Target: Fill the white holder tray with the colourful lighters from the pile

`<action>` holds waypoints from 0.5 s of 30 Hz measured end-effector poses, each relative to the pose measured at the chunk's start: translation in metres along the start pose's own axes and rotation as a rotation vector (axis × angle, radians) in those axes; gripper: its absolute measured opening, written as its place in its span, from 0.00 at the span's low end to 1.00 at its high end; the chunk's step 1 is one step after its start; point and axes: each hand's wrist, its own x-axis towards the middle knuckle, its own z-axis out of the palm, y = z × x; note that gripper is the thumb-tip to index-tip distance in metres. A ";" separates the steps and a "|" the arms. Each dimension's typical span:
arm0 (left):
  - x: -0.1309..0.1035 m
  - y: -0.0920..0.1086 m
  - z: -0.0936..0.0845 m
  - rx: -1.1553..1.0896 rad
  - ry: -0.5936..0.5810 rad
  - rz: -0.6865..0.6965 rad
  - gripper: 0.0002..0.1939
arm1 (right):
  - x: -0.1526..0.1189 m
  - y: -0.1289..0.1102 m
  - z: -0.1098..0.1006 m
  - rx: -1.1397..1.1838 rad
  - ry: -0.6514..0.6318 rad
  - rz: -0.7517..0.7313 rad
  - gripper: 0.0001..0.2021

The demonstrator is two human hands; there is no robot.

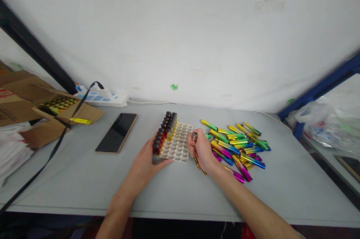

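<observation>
My left hand (146, 158) grips the near left corner of a white tray (182, 145) full of round holes, thumb along the front edge and fingers at the left side. Dark-topped lighters (159, 139) stand upright in the tray's left columns, red ones nearer and yellow ones farther back. My right hand (201, 147) is closed over the tray's right edge around a lighter (194, 136), of which only the dark top shows. To its right lies a loose pile of shiny lighters (233, 145) in yellow, green, blue and magenta.
A phone (116, 133) lies left of the tray. Behind it are a white power strip (107, 97) and an open cardboard box (47, 100) holding several lighters. A dark strap (60, 139) crosses the table's left side. Clear plastic bags (323, 126) lie beyond the blue post at right.
</observation>
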 end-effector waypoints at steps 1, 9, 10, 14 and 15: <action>0.000 0.001 0.000 0.003 -0.004 -0.003 0.41 | 0.000 0.001 0.001 -0.008 0.006 -0.008 0.26; -0.001 0.003 -0.002 0.009 0.008 0.008 0.40 | -0.001 0.008 0.001 -0.019 -0.008 -0.039 0.22; 0.000 0.003 -0.002 0.004 0.006 0.006 0.41 | -0.002 0.007 0.001 -0.013 -0.006 -0.037 0.22; 0.000 0.002 -0.001 -0.007 -0.009 -0.007 0.43 | -0.005 0.002 0.001 0.033 -0.026 0.023 0.28; 0.000 0.003 -0.001 -0.008 -0.010 -0.009 0.44 | -0.005 0.000 0.001 0.046 -0.048 0.054 0.30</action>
